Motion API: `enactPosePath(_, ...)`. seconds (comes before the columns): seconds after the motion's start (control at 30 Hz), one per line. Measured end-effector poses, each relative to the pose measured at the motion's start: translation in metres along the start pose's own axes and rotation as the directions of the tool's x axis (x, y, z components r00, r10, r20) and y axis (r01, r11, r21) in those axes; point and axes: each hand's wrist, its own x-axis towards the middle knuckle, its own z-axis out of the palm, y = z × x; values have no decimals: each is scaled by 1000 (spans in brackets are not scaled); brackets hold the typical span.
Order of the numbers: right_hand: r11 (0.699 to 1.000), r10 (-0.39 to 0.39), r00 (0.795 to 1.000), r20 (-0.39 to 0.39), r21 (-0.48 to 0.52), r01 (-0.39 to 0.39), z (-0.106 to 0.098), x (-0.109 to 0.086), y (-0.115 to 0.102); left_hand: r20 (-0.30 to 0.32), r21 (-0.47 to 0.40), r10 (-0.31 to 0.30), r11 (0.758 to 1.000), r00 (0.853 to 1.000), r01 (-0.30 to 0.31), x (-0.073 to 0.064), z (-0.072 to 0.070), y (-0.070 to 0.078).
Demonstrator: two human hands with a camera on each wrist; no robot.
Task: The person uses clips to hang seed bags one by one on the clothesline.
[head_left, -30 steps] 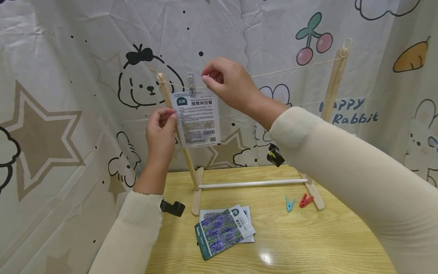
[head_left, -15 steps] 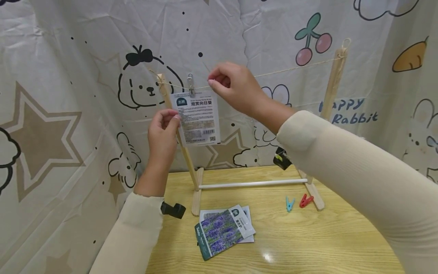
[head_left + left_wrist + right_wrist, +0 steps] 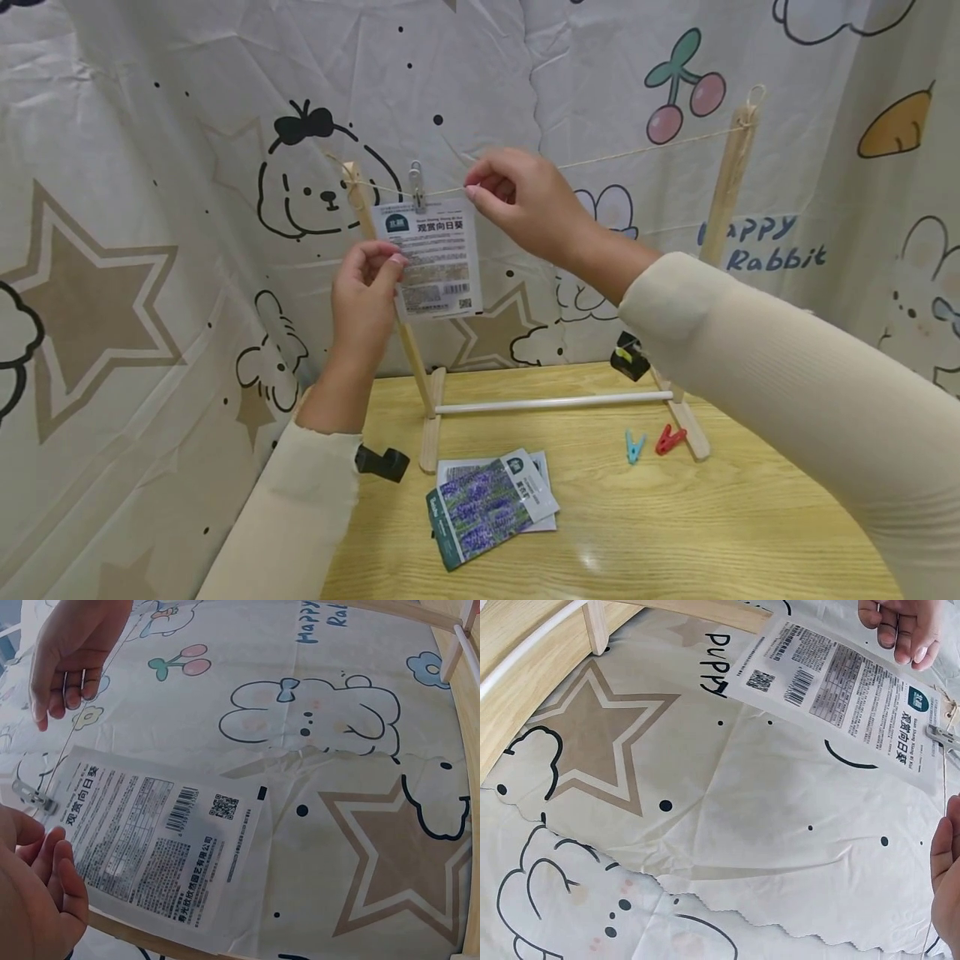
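Note:
A white seed packet [image 3: 442, 271], printed side forward, hangs from a string [image 3: 645, 152] by a silvery-grey clip [image 3: 417, 187] near the left post. Its top edge sits under the clip. My left hand [image 3: 363, 296] is in front of the packet's left side, fingers loosely bent; in the left wrist view nothing shows between its thumb and fingers. My right hand [image 3: 525, 200] is just right of the clip at string height, fingers loosely bent, with no object visible in it. Whether its fingertips touch the string cannot be made out.
The string runs between a left wooden post [image 3: 412, 354] and a right wooden post [image 3: 731, 179], joined low by a white rod [image 3: 555, 402]. Seed packets with a purple-flower one [image 3: 487, 508] on top lie on the table [image 3: 637, 533]. A blue clothespin [image 3: 634, 447] and red clothespin [image 3: 670, 439] lie at right.
My right hand has moved right and slightly down, away from the clip. My left hand has shifted right across the packet's edge. The packet and clip hang nearly unchanged.

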Motion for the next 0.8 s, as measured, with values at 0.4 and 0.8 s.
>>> enactPosePath(0.4,999,34,999,-6,5,-34,-3,-12,14,41,0,2,1000,999,-2,-2,2,-3)
enactPosePath(0.8,999,48,999,-4,17,-47,-3,-23,24,88,22,-20,1000,996,18,-7,3,-5)
